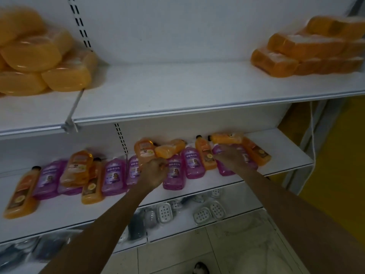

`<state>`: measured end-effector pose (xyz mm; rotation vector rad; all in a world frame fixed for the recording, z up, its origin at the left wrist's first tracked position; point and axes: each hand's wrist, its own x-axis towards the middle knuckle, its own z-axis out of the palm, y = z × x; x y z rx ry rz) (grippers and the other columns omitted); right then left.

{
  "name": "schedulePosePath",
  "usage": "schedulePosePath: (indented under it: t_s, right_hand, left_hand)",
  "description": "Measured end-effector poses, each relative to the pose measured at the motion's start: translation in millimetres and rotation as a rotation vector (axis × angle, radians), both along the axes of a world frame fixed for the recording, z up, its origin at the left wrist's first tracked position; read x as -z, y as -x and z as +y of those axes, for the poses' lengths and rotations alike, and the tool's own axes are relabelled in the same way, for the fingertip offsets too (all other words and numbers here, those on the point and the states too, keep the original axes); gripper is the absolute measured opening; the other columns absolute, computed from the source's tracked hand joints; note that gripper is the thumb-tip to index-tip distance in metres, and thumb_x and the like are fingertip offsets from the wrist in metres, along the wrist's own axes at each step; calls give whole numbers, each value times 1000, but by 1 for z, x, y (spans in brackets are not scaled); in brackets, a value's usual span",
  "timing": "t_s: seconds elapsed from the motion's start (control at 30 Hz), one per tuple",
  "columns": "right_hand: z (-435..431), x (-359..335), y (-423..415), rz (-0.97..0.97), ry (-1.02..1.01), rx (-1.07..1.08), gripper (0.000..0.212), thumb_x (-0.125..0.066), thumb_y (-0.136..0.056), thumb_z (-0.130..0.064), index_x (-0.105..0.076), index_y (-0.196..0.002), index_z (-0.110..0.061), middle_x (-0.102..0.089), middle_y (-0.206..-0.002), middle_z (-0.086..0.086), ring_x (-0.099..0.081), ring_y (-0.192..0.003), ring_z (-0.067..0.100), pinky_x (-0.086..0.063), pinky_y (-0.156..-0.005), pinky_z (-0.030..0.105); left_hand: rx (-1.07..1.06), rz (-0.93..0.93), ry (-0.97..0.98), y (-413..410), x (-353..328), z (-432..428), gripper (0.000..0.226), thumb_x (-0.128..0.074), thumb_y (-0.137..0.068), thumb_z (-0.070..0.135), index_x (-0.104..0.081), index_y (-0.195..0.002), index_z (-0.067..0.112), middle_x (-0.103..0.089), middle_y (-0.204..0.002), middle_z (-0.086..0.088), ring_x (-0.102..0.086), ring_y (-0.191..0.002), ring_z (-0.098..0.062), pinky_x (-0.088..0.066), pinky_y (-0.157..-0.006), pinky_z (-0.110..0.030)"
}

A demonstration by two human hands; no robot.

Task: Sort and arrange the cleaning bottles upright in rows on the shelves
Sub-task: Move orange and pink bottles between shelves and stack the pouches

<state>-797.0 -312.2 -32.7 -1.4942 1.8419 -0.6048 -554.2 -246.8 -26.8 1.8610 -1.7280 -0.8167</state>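
Observation:
Several orange and purple cleaning bottles lie jumbled on the middle shelf (197, 186). My left hand (155, 171) is curled around the lower part of an orange bottle (143, 150) near the shelf's middle. My right hand (230, 157) reaches over a purple bottle (225, 167) further right, its fingers laid on it; the grip itself is hidden. A purple bottle (173, 175) lies between my hands. More bottles stretch left, ending in a long orange bottle (20, 194).
The upper shelf (167, 91) carries wrapped yellow soap packs (39, 56) at the left and orange packs (308, 48) at the right, with bare board between. A lower shelf holds white soap dishes (166, 212). Tiled floor (227, 248) lies below.

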Motion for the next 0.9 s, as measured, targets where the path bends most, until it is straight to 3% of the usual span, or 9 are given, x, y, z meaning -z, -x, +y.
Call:
schedulePosePath:
  t_s: [0.1, 0.27, 0.33, 0.4, 0.5, 0.63, 0.73, 0.8, 0.9]
  right_hand:
    - [-21, 19, 9, -21, -74, -40, 37, -68, -85, -24, -60, -108, 3, -63, -106, 16, -60, -96, 27, -46, -86, 38]
    - [-39, 40, -9, -77, -122, -145, 23, -65, -85, -17, -61, -89, 5, -54, -83, 10, -55, -82, 25, -42, -68, 33]
    - [-44, 49, -18, -81, -129, -204, 15, -69, -82, -15, -59, -74, -8, -56, -78, 8, -56, -80, 24, -44, -71, 36]
    - [-45, 49, -25, -91, -120, -249, 24, -68, -82, -13, -53, -66, -20, -59, -79, 8, -59, -81, 25, -45, -71, 34]
    - [-47, 49, -17, -102, -101, -240, 3, -64, -86, -11, -62, -85, -12, -62, -92, 12, -60, -89, 26, -47, -76, 33]
    - [-59, 56, 25, 1, -77, -196, 24, -60, -88, -7, -62, -111, 0, -65, -109, 16, -61, -102, 29, -45, -73, 20]
    - [-82, 66, 58, 173, -17, -214, 27, -52, -88, -5, -62, -113, -2, -65, -108, 14, -62, -100, 30, -47, -79, 29]
    - [-104, 75, 71, 237, 22, -216, 23, -50, -91, -13, -64, -107, -3, -67, -101, 13, -63, -94, 30, -52, -80, 40]
    - [-143, 86, 81, 368, 144, -229, 26, -51, -94, -21, -67, -92, 1, -67, -93, 17, -62, -88, 30, -46, -73, 31]
  left_hand:
    - [-59, 39, -44, 12, 23, -6, 16, -57, -88, 8, -68, -99, 4, -67, -100, -17, -62, -91, -29, -50, -84, -35]
    - [-139, 12, -94, 11, 41, 0, 21, -56, -89, 8, -64, -108, 5, -64, -109, -8, -59, -97, -21, -39, -78, -20]
    - [-169, -41, -88, 5, 40, -2, 23, -57, -89, 7, -63, -110, 2, -62, -111, -7, -58, -104, -22, -39, -82, -20]
    - [-160, -45, -52, 3, 38, -10, 25, -55, -90, 7, -60, -114, 3, -59, -112, -5, -56, -109, -24, -36, -82, -17]
    - [-148, -75, -66, 6, 36, -31, 27, -51, -93, 12, -58, -118, 3, -58, -121, -13, -54, -111, -30, -42, -87, -26]
    - [-106, -73, -75, 11, 50, -62, 20, -46, -94, 6, -61, -107, 2, -59, -113, -18, -56, -104, -35, -47, -90, -39]
    - [-63, -181, -64, 15, 59, -87, 27, -44, -96, 11, -57, -119, 6, -57, -115, -8, -55, -98, -23, -46, -82, -27]
    - [-58, -262, -21, 16, 66, -110, 29, -45, -96, 14, -57, -122, 12, -58, -125, -10, -57, -105, -29, -45, -90, -33]
    - [-75, -325, 51, 16, 84, -148, 29, -51, -93, 17, -58, -121, 10, -59, -124, -14, -56, -110, -32, -44, -94, -40]
